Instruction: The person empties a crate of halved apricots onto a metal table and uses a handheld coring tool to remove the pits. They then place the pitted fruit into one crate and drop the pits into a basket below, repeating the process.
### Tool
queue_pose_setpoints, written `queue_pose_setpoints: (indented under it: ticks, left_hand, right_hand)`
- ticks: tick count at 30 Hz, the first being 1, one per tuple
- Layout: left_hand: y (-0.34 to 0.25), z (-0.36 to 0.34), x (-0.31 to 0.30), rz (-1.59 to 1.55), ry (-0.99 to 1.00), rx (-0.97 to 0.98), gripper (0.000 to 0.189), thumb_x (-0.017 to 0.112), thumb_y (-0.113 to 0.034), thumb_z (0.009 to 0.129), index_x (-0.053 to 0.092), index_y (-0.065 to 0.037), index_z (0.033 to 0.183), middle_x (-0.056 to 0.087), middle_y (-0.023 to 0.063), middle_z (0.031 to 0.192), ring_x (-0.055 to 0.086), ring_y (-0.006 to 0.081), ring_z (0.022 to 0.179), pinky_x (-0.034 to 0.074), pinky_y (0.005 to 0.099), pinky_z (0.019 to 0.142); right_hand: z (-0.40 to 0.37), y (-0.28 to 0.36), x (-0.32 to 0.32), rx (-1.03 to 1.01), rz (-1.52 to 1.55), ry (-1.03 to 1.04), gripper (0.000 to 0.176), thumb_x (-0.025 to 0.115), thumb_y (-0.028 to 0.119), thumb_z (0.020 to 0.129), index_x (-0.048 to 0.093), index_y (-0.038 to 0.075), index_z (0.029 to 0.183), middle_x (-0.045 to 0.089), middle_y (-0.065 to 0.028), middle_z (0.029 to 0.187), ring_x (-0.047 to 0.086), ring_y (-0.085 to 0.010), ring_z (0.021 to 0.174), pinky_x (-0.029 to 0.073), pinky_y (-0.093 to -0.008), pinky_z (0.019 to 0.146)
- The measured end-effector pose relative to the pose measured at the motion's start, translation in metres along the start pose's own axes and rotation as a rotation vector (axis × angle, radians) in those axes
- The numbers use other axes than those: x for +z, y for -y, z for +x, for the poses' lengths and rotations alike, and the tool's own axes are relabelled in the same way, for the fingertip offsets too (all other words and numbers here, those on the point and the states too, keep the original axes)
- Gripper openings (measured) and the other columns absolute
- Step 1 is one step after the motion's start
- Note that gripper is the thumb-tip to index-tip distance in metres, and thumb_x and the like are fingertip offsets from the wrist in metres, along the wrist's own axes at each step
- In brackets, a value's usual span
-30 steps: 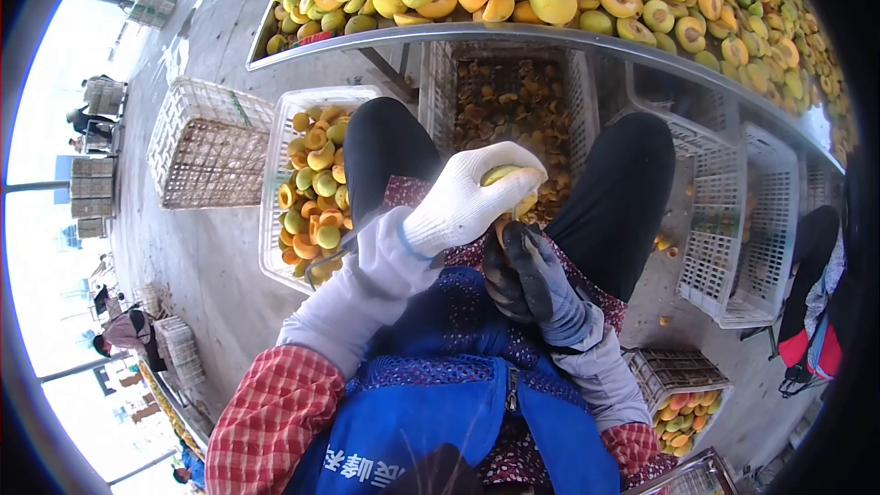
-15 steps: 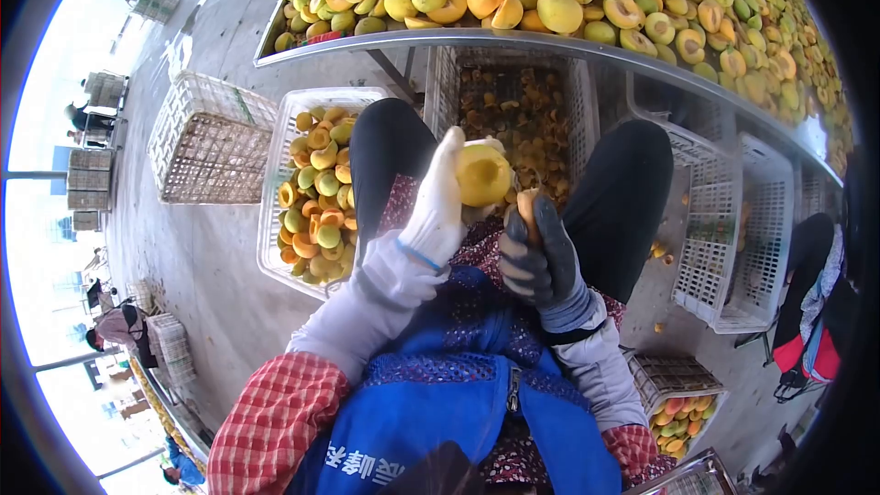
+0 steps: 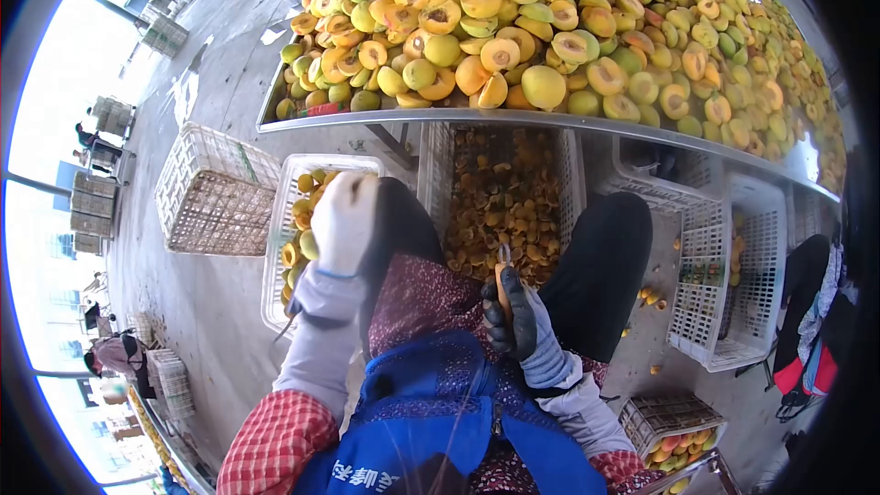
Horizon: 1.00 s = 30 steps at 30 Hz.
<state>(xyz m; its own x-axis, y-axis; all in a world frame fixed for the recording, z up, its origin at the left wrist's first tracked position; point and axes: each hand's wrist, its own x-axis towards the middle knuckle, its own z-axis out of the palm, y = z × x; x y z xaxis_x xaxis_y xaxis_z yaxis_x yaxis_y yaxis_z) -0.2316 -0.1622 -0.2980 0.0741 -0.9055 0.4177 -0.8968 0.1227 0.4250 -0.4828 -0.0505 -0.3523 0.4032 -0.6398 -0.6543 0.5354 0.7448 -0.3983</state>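
My left hand [image 3: 344, 220], in a white glove, is over the near-right side of a white plastic crate [image 3: 278, 289] of pitted yellow peach halves [image 3: 301, 211]. The back of the hand faces me and its fingers are hidden, so whether a peach is in them does not show. My right hand [image 3: 513, 316], in a dark-palmed glove, is closed around the wooden handle of a pitting tool [image 3: 501, 281]. Its metal tip points up and away. Beyond the tool, between my knees, stands a crate [image 3: 435, 174] holding brownish peach scraps [image 3: 504, 192].
A metal-edged table [image 3: 550, 117] heaped with halved peaches [image 3: 545, 87] spans the far side. An upturned lattice crate [image 3: 215, 192] stands at left. More white crates [image 3: 706, 289] are at right, beside another person's legs [image 3: 805, 289]. A crate of peaches [image 3: 674, 412] stands near my right elbow.
My left hand has moved left from between my knees to the peach crate; the peach it held is no longer visible. My right hand has lowered slightly, still gripping the tool. The view has tilted up.
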Motion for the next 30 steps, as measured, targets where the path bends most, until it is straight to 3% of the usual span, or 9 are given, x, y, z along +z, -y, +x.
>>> queue_pose_setpoints:
  ticks: [2,8,12,17,20,23,26,29,30]
  left_hand:
    - [-0.044,0.047,0.044,-0.149,0.161,-0.097,0.024,0.065,-0.027,0.089,0.069,-0.004,0.095,0.069,0.0156,0.084,0.068,0.0272,0.078,0.051,0.0345,0.071]
    - [-0.099,0.141,0.162,0.250,0.452,-0.002,0.043,0.071,-0.040,0.080,0.061,-0.008,0.108,0.068,0.0135,0.097,0.067,0.0328,0.090,0.053,0.0415,0.076]
    - [-0.107,0.118,0.117,-0.002,0.317,0.307,0.039,0.072,-0.022,0.080,0.060,-0.012,0.115,0.063,0.0120,0.110,0.065,0.0313,0.093,0.053,0.0391,0.078]
    - [-0.108,0.042,0.062,-0.468,0.673,0.624,0.064,0.058,0.011,0.065,0.056,-0.014,0.124,0.054,0.0155,0.126,0.059,0.0359,0.110,0.052,0.0376,0.088]
    - [-0.098,0.008,0.051,-0.788,0.685,0.292,0.068,0.068,0.001,0.075,0.041,0.001,0.138,0.045,0.0177,0.137,0.048,0.0309,0.127,0.038,0.0347,0.106]
    - [-0.104,-0.031,0.051,-1.552,0.576,-0.309,0.066,0.070,-0.019,0.086,0.037,-0.001,0.141,0.045,0.0131,0.137,0.047,0.0224,0.126,0.036,0.0334,0.107]
    - [-0.093,-0.040,0.050,-1.174,0.364,-0.423,0.048,0.052,-0.041,0.099,0.055,0.000,0.124,0.060,0.0087,0.113,0.056,0.0139,0.103,0.043,0.0283,0.092]
    - [-0.078,-0.035,0.045,-1.103,0.325,-0.410,0.046,0.044,-0.042,0.102,0.060,0.001,0.113,0.063,0.0079,0.100,0.059,0.0124,0.093,0.046,0.0261,0.084]
    - [-0.074,-0.034,0.041,-1.133,0.389,-0.464,0.046,0.043,-0.042,0.103,0.059,0.000,0.113,0.063,0.0081,0.098,0.059,0.0123,0.091,0.046,0.0261,0.083]
  right_hand:
    - [0.000,0.010,0.013,-0.011,-0.051,-0.071,0.045,0.052,0.057,0.095,0.058,0.013,0.094,0.053,-0.0010,0.065,0.044,-0.0131,0.042,0.033,-0.0264,0.035]
    - [0.012,0.020,-0.004,0.022,0.027,-0.058,0.044,0.052,0.057,0.095,0.059,0.014,0.094,0.053,-0.0012,0.064,0.046,-0.0137,0.044,0.034,-0.0267,0.036]
    - [0.002,0.051,0.001,-0.045,0.160,-0.158,0.043,0.051,0.056,0.096,0.057,0.013,0.098,0.050,-0.0001,0.063,0.043,-0.0115,0.043,0.031,-0.0231,0.036]
    - [0.015,0.068,0.002,-0.369,0.056,-0.104,0.036,0.056,0.048,0.096,0.055,0.012,0.104,0.049,0.0014,0.062,0.039,-0.0067,0.041,0.027,-0.0198,0.035]
    - [0.017,0.064,0.016,-0.378,0.082,-0.033,0.030,0.061,0.039,0.096,0.055,0.011,0.107,0.050,0.0020,0.062,0.038,-0.0053,0.039,0.028,-0.0195,0.034]
    - [0.023,0.050,0.028,-0.454,0.077,-0.024,0.025,0.063,0.028,0.096,0.055,0.008,0.108,0.053,0.0015,0.065,0.043,-0.0057,0.042,0.033,-0.0206,0.036]
    - [0.031,0.030,0.030,-0.550,-0.095,-0.079,0.024,0.062,0.018,0.096,0.053,0.003,0.112,0.062,-0.0054,0.083,0.060,-0.0094,0.068,0.050,-0.0231,0.061]
    - [0.000,0.051,0.035,-0.728,-0.801,-0.092,0.025,0.060,0.013,0.095,0.051,0.003,0.116,0.063,-0.0080,0.076,0.067,-0.0173,0.064,0.053,-0.0291,0.058]
    - [0.004,0.046,0.034,-0.981,-0.966,-0.085,0.022,0.060,0.015,0.094,0.052,0.004,0.110,0.062,-0.0121,0.074,0.068,-0.0257,0.064,0.051,-0.0362,0.056]
